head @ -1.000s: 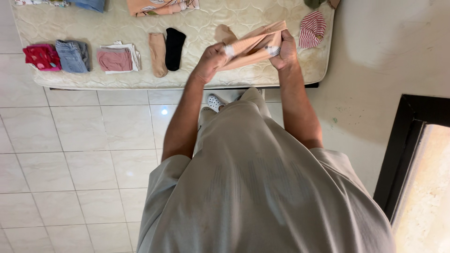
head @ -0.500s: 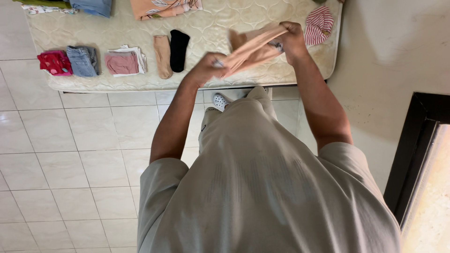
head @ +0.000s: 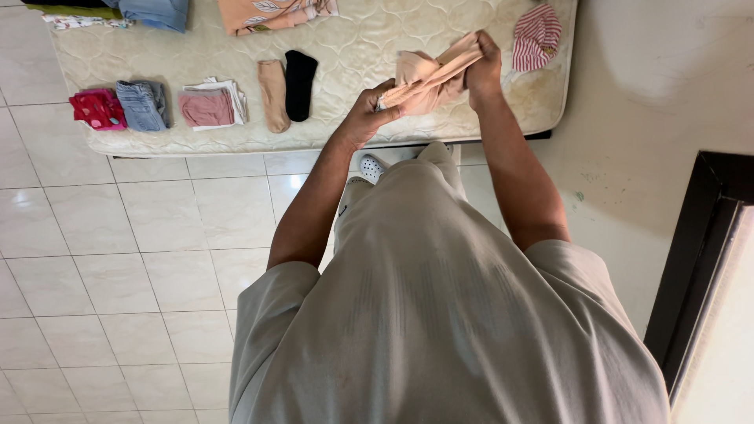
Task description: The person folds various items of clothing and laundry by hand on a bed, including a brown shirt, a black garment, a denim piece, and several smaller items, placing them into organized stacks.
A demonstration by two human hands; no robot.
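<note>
A beige stocking-like garment (head: 428,78) is stretched between both hands above the near edge of a cream quilted mattress (head: 345,39). My left hand (head: 367,116) pinches its lower end. Its upper end is gripped by my right hand (head: 481,69), where the cloth is bunched. Both arms reach forward over my grey shirt.
On the mattress lie a tan sock (head: 273,94) and a black sock (head: 299,74), folded pink (head: 206,108), blue (head: 141,105) and red (head: 96,108) clothes, and a red-striped piece (head: 536,38). Tiled floor lies left, a dark door frame (head: 695,251) right.
Both hands have drawn closer together and the beige garment has bunched up between them. The view shifted slightly.
</note>
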